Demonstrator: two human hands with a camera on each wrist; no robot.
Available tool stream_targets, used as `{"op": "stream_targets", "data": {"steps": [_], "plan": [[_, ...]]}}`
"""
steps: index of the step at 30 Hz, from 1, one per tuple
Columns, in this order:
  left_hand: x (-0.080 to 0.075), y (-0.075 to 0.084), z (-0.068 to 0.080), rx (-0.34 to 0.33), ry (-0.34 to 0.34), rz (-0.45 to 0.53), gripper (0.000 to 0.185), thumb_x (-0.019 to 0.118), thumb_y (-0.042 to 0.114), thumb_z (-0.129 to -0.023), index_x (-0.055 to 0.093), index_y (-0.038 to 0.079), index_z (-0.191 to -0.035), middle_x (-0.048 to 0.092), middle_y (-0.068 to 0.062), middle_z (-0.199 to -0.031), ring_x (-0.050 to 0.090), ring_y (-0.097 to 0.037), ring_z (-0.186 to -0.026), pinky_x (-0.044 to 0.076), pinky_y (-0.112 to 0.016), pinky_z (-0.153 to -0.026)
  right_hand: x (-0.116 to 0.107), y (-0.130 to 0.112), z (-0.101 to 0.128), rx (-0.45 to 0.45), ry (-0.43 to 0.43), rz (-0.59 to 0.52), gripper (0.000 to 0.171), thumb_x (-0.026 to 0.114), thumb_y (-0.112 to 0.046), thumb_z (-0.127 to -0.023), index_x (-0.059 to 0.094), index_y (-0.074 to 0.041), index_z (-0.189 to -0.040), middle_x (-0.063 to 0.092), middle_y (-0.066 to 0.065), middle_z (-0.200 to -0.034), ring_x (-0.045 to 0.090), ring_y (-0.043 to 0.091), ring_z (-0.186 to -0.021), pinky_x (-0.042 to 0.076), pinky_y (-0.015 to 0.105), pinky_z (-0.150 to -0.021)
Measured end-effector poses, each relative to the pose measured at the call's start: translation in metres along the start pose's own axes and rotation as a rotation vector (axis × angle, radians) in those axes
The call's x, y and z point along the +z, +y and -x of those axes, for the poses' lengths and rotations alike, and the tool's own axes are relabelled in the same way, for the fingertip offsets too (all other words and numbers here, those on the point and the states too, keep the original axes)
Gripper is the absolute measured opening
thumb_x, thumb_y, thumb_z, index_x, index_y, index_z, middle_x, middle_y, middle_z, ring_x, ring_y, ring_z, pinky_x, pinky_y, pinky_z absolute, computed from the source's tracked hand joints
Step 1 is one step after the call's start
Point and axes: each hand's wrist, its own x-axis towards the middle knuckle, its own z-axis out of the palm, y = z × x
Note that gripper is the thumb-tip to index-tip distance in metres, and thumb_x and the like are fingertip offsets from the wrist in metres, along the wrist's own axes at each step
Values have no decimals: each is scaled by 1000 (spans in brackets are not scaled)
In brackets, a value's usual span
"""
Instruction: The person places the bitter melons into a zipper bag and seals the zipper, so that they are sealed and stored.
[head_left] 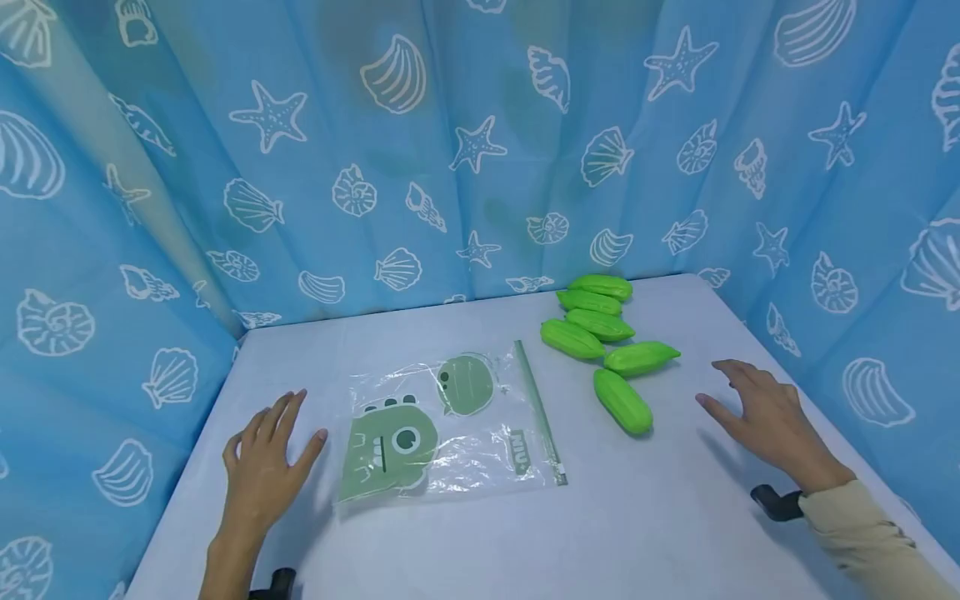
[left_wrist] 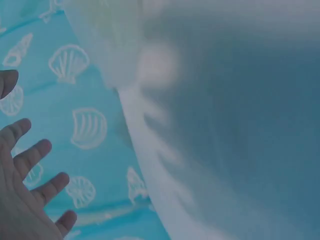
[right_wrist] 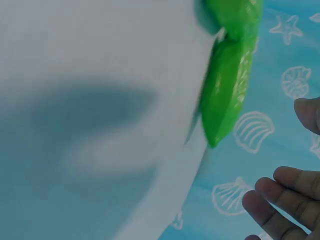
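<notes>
My left hand [head_left: 262, 467] hovers over the table left of a clear zip bag [head_left: 480, 454], fingers spread and holding nothing. The bag lies flat, printed with green cartoon monsters, its green zip edge [head_left: 542, 417] toward the right. Over the right side of the table is my right hand [head_left: 772, 417], its fingers apart and nothing in them. Nearest to it lies a bright green, ridged, pointed toy vegetable [head_left: 641, 358]. Another green piece [head_left: 622, 402] lies just in front of that one, and several more [head_left: 587, 302] are clustered behind. The right wrist view shows a pointed green piece [right_wrist: 226, 92] beyond the fingers.
A white-covered table [head_left: 480, 550] carries everything. Blue curtains [head_left: 465, 200] with white shell and starfish prints stand along its back, left and right edges. Black wrist-camera mounts [head_left: 776, 502] sit below the wrists.
</notes>
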Motion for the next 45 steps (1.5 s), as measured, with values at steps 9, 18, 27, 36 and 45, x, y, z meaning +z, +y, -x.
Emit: {"op": "stream_targets", "data": {"steps": [9, 18, 27, 36, 45], "plan": [[14, 39, -15, 84, 63, 127, 61, 51, 50, -89, 33, 27, -142, 38, -8, -141, 31, -35, -127, 18, -60, -96, 2, -33, -12, -34, 48, -101, 55, 55, -42, -90, 45, -4, -129, 44, 20, -130, 47, 34, -105, 27, 50, -79], [33, 69, -18, 180, 72, 211, 58, 51, 49, -89, 37, 27, -141, 39, -3, -141, 34, -30, -127, 21, -56, -98, 9, -50, -17, -45, 67, -176, 50, 55, -38, -91, 47, -5, -128, 47, 16, -127, 49, 31, -102, 28, 51, -83], [46, 90, -23, 245, 80, 280, 53, 54, 41, -90, 41, 26, -139, 42, -2, -138, 36, -25, -126, 22, -53, -97, 28, -74, -21, -112, 71, -234, 44, 54, -33, -93, 51, -5, -126, 50, 12, -123, 52, 27, -97, 39, 48, -76], [61, 111, -30, 271, 80, 341, 51, 50, 46, -90, 43, 26, -137, 43, 1, -137, 37, -23, -126, 24, -51, -97, 39, -98, -27, -154, 57, -338, 39, 54, -30, -93, 51, -10, -127, 51, 6, -123, 53, 19, -95, 44, 41, -73], [68, 137, -37, 309, 68, 383, 49, 47, 47, -92, 41, 30, -137, 41, 7, -138, 35, -17, -127, 25, -46, -100, 50, -114, -35, -172, 52, -430, 32, 56, -27, -92, 55, -14, -122, 55, 2, -115, 53, 11, -87, 47, 37, -72]]}}
